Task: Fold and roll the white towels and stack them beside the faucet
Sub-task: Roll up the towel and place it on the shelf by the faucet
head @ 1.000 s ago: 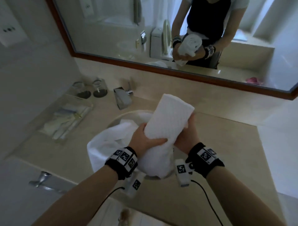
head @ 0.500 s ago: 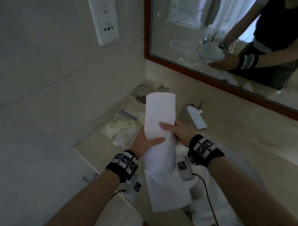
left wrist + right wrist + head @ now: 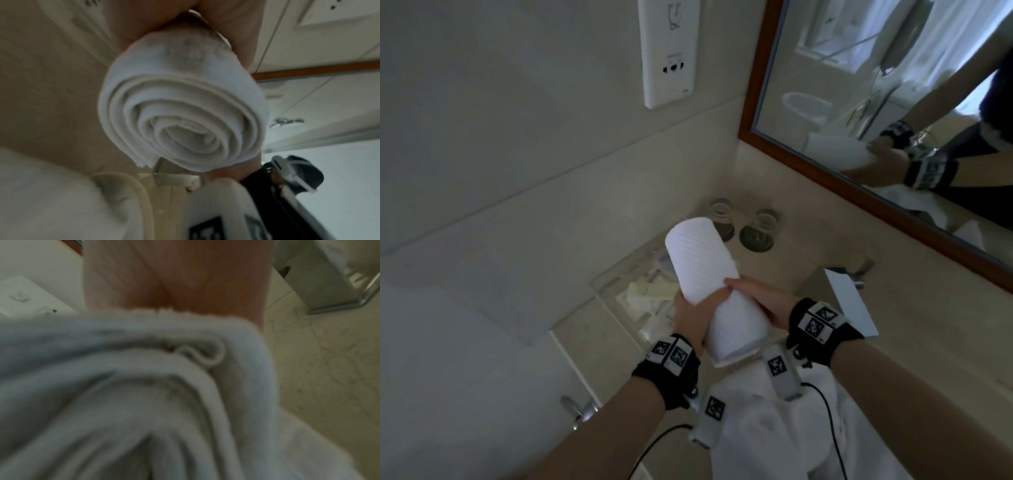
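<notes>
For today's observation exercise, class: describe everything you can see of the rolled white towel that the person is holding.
The rolled white towel is a thick cylinder of ribbed, terry-like cloth. It is held in the air, tilted, above the counter, far end toward the glasses. The left wrist view shows its near end as a tight spiral of layers, with the outer edge slightly loose. The left hand grips its middle from the left; the right hand grips it from the right.

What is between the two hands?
The rolled white towel. In the head view the left hand and the right hand grip it from opposite sides, up in the air.
</notes>
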The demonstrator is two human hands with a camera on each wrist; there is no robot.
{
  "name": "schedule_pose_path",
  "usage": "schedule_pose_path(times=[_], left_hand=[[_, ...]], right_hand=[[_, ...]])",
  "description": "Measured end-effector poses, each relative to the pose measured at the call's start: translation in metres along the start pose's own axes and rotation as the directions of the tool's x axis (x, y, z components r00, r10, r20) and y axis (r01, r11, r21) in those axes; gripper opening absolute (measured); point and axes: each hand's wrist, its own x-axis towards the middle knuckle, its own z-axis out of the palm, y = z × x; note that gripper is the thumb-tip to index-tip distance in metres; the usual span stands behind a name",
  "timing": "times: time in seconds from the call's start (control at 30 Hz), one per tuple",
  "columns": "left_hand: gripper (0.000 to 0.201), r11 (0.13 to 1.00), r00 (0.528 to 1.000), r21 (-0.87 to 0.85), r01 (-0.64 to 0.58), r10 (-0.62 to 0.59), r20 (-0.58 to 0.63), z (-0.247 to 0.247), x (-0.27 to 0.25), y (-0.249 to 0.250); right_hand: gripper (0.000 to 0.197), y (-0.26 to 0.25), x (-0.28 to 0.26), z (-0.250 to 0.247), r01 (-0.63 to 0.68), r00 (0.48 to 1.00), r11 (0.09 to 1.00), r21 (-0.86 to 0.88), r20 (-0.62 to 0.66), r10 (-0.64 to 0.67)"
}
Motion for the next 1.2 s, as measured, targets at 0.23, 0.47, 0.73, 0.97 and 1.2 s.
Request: schedule_pose_path(times=[0.23, 0.47, 0.73, 0.97, 1.2], left_hand=[[0.123, 0.986, 0.987, -0.098, 0.133, -0.141, -0.077, 0.036, 0.02, 0.025], [0.15, 0.979, 0.974, -0.091, 0.181, -0.192, -0.122, 0.063, 0.042, 0.04], [0.156, 0.981, 0.969, 0.033, 0.191, -0.183, -0.167, 0.069, 0.049, 0.042], [0.108, 0.955, 0.958, 0.263, 0.14, -0.064, -0.278, 0.062, 0.028, 0.037], [0.085, 0.951, 0.959, 0.306, 0.037, 0.053, -0.279, 0.051, 0.015, 0.027]], right_hand=[[0.05, 0.02, -0.01, -0.029, -0.053, 0.995, 0.951, 0.304, -0.069, 0.077], [0.047, 0.021, 0.004, -0.032, 0.127, 0.964, 0.922, 0.365, -0.264, -0.028], [0.041, 0.021, 0.013, -0.042, 0.175, 0.952, 0.918, 0.357, -0.299, -0.065], [0.043, 0.035, 0.016, -0.033, 0.14, 0.957, 0.92, 0.366, -0.287, -0.031], [0.054, 0.038, 0.009, -0.03, 0.079, 0.959, 0.918, 0.388, -0.279, 0.036]])
